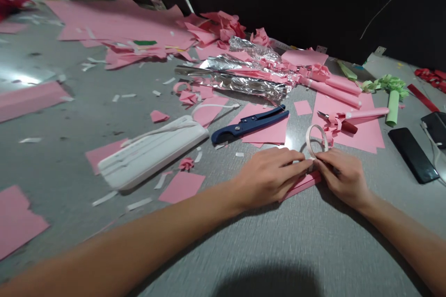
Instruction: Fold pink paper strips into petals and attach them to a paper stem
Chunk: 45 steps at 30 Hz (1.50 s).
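My left hand (270,176) lies on a pink paper strip (302,184) on the grey table, its fingers together and pressing the strip down. My right hand (343,176) meets it fingertip to fingertip, pinching the end of a small white tape roll (316,140) that stands upright just behind the fingers. Most of the pink strip is hidden under both hands.
Blue-handled scissors (249,125) lie on pink paper behind my left hand. A white plastic case (151,151) sits to the left. Crumpled foil (244,81), pink paper rolls (334,87), a red-handled craft knife (339,123), green paper pieces (392,97) and a black phone (413,154) lie around. Paper scraps are scattered everywhere.
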Motion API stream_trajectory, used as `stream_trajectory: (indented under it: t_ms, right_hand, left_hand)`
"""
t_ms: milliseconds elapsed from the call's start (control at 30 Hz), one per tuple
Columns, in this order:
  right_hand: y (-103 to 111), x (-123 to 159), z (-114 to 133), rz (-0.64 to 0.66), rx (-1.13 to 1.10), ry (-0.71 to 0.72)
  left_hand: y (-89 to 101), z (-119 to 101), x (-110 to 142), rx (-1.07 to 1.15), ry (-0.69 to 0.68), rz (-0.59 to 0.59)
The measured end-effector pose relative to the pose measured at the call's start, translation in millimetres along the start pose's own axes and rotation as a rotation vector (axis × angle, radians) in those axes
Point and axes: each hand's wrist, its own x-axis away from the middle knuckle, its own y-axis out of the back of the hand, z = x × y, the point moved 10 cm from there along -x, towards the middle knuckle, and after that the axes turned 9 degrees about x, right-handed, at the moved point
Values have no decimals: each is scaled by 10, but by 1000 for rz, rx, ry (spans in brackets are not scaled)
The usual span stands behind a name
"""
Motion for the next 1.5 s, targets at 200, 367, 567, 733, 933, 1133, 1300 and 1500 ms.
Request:
stream_trajectory:
  t_ms: [200, 367, 567, 733, 933, 1133, 1300, 1500]
  right_hand:
    - [-27, 28, 11, 12, 34, 13]
    - [-53, 23, 105, 23, 78, 66]
    - [-71, 1, 126, 40, 91, 58]
    - [-69, -22, 86, 45, 65, 21]
    - [-21, -6, 122, 3, 23, 40]
    - [13, 2, 187, -19, 96, 63]
    - [11, -14, 250, -22, 117, 80]
    - [72, 58, 367, -87, 282, 158]
  left_hand:
    - [56, 78, -9, 62, 77, -62]
    - [32, 49, -13, -34, 35, -77]
    - [42, 47, -37, -17, 12, -95]
    - [32, 119, -32, 69, 92, -72]
    - [71, 27, 4, 120, 22, -125]
    - [49, 16, 10, 178, 5, -115]
    - [60, 147, 5, 279, 182, -150]
    - [105, 343, -34, 526, 447, -292]
